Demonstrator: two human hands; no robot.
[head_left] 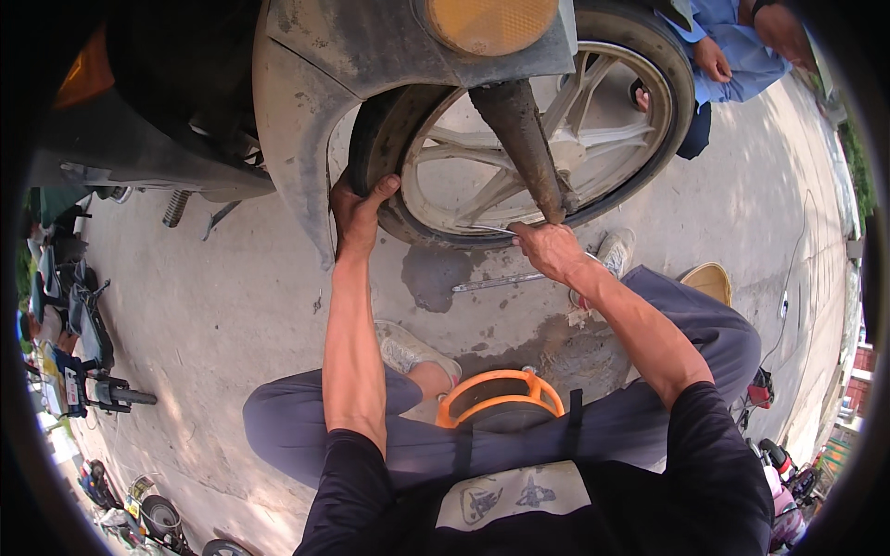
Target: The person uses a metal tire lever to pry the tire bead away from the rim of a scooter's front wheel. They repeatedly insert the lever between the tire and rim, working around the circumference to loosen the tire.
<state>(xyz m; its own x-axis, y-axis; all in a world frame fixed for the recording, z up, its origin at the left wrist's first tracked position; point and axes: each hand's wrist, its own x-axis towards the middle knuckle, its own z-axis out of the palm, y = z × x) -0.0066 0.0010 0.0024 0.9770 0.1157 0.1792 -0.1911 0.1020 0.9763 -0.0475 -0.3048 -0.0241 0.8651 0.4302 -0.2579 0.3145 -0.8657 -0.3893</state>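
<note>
In front of me a motorcycle's spoked cast wheel (pixel 547 176) leans at the front end, with a dark dusty tyre (pixel 394 218) around its pale rim. My left hand (pixel 360 211) grips the tyre's near left side, thumb on top and fingers hidden behind it. Closed around the handle of a thin metal tyre lever (pixel 489 229) is my right hand (pixel 550 248). The lever's tip lies at the lower edge of the rim. Just above that hand ends the grimy fork leg (pixel 519 139). A second long metal lever (pixel 499 282) lies on the ground below the wheel.
The grey fairing (pixel 306 102) overhangs my left hand. An orange-framed low seat (pixel 501 378) stands between my legs. Wet patches (pixel 436 278) mark the concrete. At the upper right sits another person in blue (pixel 742 65), one hand (pixel 712 59) near the wheel. Parked motorbikes (pixel 88 324) line the left.
</note>
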